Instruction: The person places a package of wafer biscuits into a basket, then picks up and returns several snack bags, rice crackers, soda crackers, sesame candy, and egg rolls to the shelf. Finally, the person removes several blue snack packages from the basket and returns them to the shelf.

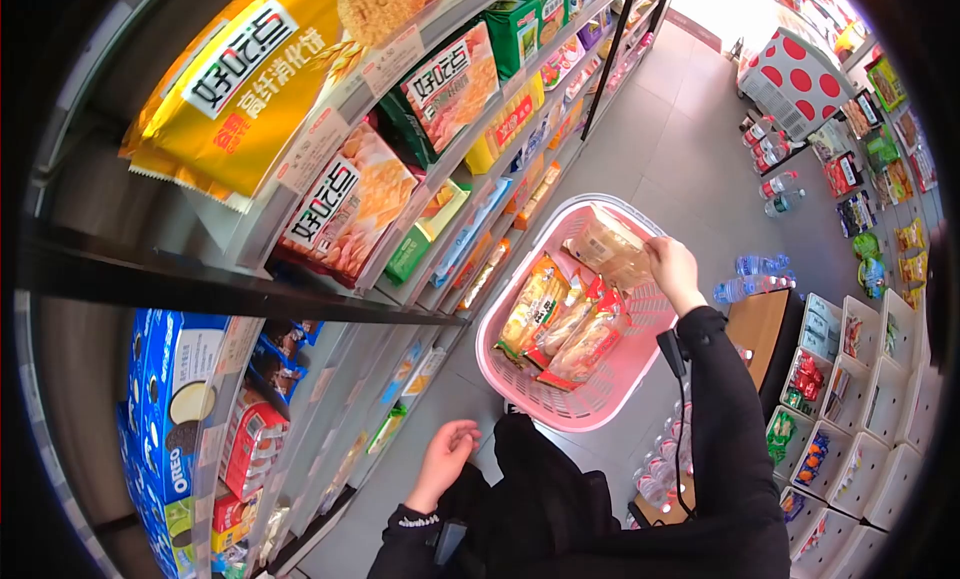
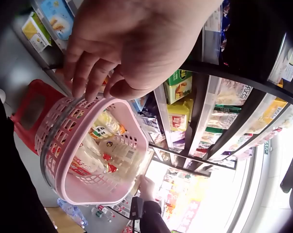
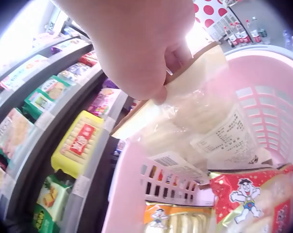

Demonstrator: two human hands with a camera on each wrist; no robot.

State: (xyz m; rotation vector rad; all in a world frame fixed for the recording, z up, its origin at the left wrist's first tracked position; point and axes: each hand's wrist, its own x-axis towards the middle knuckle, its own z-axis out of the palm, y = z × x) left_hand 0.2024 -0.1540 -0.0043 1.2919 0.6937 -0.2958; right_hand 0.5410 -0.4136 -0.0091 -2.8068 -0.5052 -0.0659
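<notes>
My right hand (image 1: 675, 271) pinches the top edge of a clear snack bag (image 1: 610, 247) with a brown border and a white printed label. The bag hangs inside the far end of a pink plastic basket (image 1: 535, 394), overlapping its wall in the right wrist view. Beneath and beside it in the basket lie a yellow snack pack (image 1: 535, 304) and red-edged snack packs (image 3: 248, 201) with a cartoon child on them. My left hand (image 1: 443, 461) hangs by the near side of the basket, fingers loosely bent and holding nothing. In the left wrist view it overlaps the basket's rim.
Tall shelves on the left carry a yellow biscuit bag (image 1: 240, 89), pink biscuit packs and blue Oreo boxes (image 1: 185, 379). White bins (image 1: 870, 409) with small packets stand on the right, near a wooden table edge (image 1: 757, 329). Bottles (image 1: 755, 277) stand along the right side.
</notes>
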